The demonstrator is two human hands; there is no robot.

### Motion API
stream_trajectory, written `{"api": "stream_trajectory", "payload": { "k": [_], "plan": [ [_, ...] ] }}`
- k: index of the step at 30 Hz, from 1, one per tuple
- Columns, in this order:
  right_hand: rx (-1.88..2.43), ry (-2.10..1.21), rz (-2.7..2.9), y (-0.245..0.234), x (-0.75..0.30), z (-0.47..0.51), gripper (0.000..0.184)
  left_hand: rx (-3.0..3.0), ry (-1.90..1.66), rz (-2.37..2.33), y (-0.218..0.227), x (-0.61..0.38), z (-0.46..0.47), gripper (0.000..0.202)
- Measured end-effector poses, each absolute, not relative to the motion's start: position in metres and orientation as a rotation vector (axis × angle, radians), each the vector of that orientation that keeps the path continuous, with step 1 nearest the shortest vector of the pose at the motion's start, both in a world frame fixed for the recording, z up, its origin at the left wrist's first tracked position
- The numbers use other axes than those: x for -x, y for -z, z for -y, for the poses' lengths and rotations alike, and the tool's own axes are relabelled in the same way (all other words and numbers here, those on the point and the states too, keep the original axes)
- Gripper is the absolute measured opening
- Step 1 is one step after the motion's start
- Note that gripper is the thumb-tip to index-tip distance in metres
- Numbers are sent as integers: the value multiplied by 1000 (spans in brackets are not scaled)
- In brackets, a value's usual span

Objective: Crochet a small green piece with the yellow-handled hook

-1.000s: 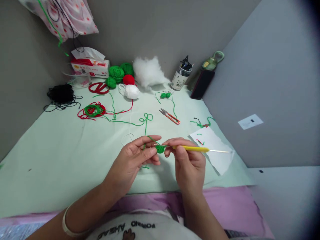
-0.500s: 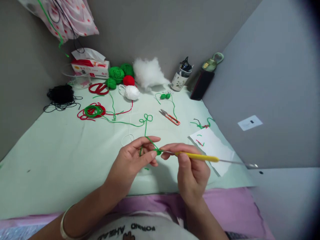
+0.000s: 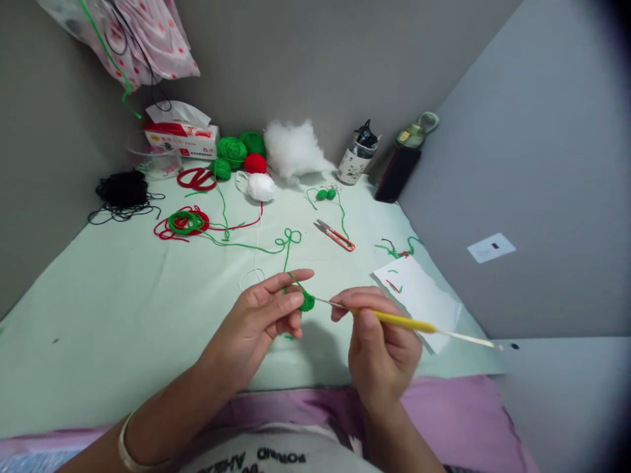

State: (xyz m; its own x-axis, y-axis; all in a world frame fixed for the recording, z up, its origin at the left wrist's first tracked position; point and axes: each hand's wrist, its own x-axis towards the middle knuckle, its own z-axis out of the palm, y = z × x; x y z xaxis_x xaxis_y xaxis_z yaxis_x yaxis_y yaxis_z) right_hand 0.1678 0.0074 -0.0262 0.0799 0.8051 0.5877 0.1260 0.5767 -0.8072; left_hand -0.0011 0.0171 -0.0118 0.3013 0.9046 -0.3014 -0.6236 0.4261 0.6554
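Observation:
My left hand (image 3: 269, 305) pinches a small green crochet piece (image 3: 307, 301) between thumb and fingers, its index finger stretched out. Green yarn (image 3: 286, 257) runs from the piece over that finger and back across the table to a loose coil. In my right hand (image 3: 382, 338) is a crochet hook with a yellow handle (image 3: 404, 321), held like a pen. The hook's thin metal tip meets the right edge of the green piece; whether it sits inside a stitch is too small to tell. Its other metal end points out to the right.
Orange thread snips (image 3: 335, 236) lie beyond my hands, near two small green pieces (image 3: 326, 194). White paper (image 3: 419, 299) with yarn scraps lies at right. Behind stand yarn balls (image 3: 231, 152), white stuffing (image 3: 297, 150), a pen cup (image 3: 355, 159) and a bottle (image 3: 401, 161). Red-handled scissors (image 3: 196, 178) rest at left.
My right hand and the hook have shifted slightly right and down, with more of the metal shaft showing. More of the green piece now shows past my left thumb.

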Motion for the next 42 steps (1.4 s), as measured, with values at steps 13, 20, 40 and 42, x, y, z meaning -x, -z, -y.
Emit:
{"api": "stream_trajectory", "payload": {
  "k": [13,20,40,42],
  "plan": [
    [927,-342,1710,35,-172,-2,42,-386,-1017,-658,15,-5,-17,28],
    [837,-843,1354,25,-166,-13,19,-477,-1103,-730,11,-5,-17,25],
    [882,-621,1609,25,-172,0,27,-745,-1179,-945,11,-4,-10,21],
    [847,-431,1757,25,-171,2,30,-776,-1195,-987,11,-6,-9,23]
  ]
}}
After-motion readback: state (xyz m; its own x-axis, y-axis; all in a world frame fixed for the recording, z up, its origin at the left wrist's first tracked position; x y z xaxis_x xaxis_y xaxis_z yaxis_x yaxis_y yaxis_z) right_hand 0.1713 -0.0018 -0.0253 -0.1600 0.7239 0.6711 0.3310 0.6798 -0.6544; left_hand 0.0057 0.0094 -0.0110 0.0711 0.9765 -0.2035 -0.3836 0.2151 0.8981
